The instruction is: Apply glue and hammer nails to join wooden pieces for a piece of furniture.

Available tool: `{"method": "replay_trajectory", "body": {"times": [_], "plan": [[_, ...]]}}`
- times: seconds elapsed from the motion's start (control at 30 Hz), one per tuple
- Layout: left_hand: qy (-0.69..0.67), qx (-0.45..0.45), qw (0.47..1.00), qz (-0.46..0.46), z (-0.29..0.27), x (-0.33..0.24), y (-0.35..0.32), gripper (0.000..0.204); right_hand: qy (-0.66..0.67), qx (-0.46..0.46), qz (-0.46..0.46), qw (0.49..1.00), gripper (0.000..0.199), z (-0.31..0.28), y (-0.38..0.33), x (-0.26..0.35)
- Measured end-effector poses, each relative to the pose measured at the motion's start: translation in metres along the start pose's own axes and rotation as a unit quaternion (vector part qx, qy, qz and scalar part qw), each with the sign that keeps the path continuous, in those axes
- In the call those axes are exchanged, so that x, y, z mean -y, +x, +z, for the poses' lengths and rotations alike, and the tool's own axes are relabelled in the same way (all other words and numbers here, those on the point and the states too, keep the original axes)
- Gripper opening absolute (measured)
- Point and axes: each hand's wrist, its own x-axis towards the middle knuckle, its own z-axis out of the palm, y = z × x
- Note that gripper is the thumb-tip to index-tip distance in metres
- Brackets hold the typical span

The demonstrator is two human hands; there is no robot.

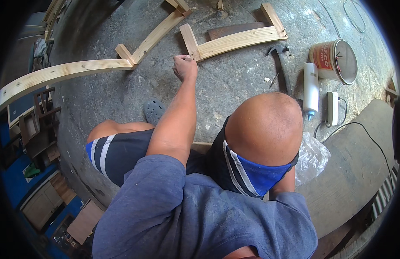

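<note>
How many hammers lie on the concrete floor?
1. The hammer lies right of the left hand, beside the white bottle. Others may be hidden behind the raised knee.

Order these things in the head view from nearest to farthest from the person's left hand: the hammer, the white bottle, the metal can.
From the left hand, which rests at the wooden frame piece:
1. The hammer, on the concrete to the hand's right.
2. The white bottle, lying just beyond the hammer.
3. The metal can, on its side, farthest right.

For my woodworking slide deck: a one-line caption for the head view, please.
Seated person's left hand pinching something small at a pale wooden frame on concrete floor; claw hammer nearby.
</note>
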Motion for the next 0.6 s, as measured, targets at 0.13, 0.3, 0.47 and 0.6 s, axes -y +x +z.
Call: {"method": "replay_trajectory", "body": {"times": [0.13,0.3,0.47,0.6], "plan": [[0.02,0.055,0.998,0.014,0.0,-0.003,0.01,0.018,0.002,-0.001,0.008,1.0,0.013,0.0,0.002,-0.005],[0.055,0.106,0.992,0.033,0.002,0.005,0.025,0.027,0.014,-0.013,0.003,1.0,0.015,0.001,0.004,-0.014],[-0.067,-0.075,0.994,-0.035,0.035,0.048,0.018,0.041,0.017,-0.012,0.009,1.0,0.015,0.0,0.008,-0.021],[-0.358,0.095,0.909,-0.189,0.033,0.08,0.035,0.035,0.029,-0.013,-0.002,0.999,0.016,0.002,0.01,-0.025]]}}
